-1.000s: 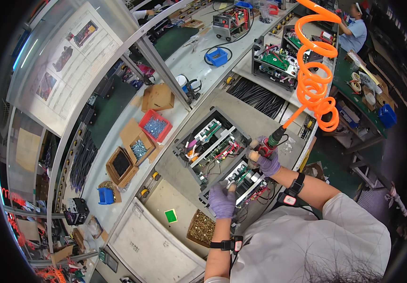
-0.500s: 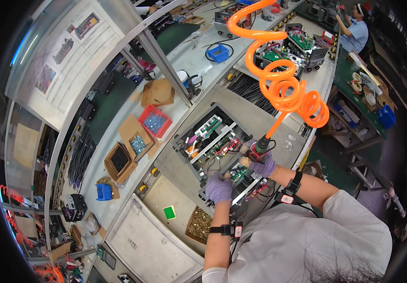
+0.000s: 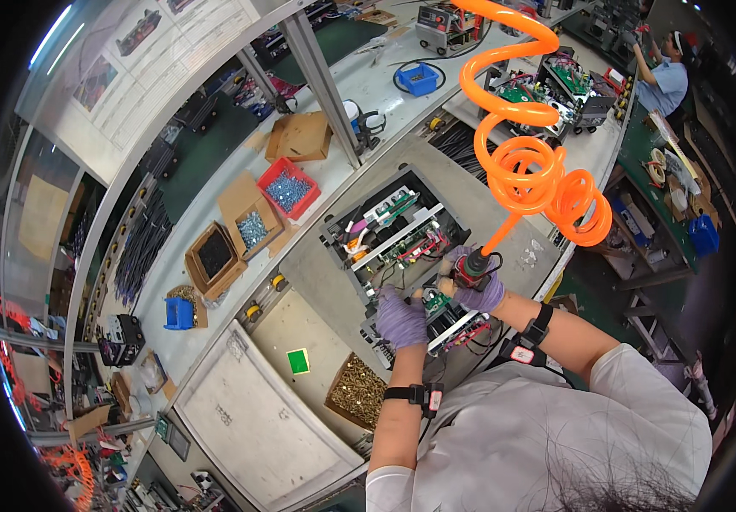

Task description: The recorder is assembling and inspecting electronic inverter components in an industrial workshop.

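Observation:
In purple gloves with bare fingertips, both my hands are over an open dark metal chassis (image 3: 368, 277) that holds green circuit boards, wires and pale metal bars. My right hand (image 3: 480, 293) is wrapped round a red and black air screwdriver (image 3: 474, 264), which has an orange coiled hose (image 3: 517, 179) running up from it. My left hand (image 3: 401, 319) is at the near left part of the chassis, its fingers curled inward. Whatever those fingers pinch is too small or hidden to name. The screwdriver's tip is hidden by my right hand.
Left of the chassis stand a red bin (image 3: 288, 188) of screws, a cardboard box (image 3: 253, 227) of screws and a box (image 3: 215, 255) of black parts. A box of brass-coloured screws (image 3: 357, 391) is near my left forearm. A co-worker (image 3: 665, 75) is at the far right.
The whole view has shifted a little, with the bench and chassis now slightly further right. My hands stay over the chassis, and my right hand still holds the air screwdriver.

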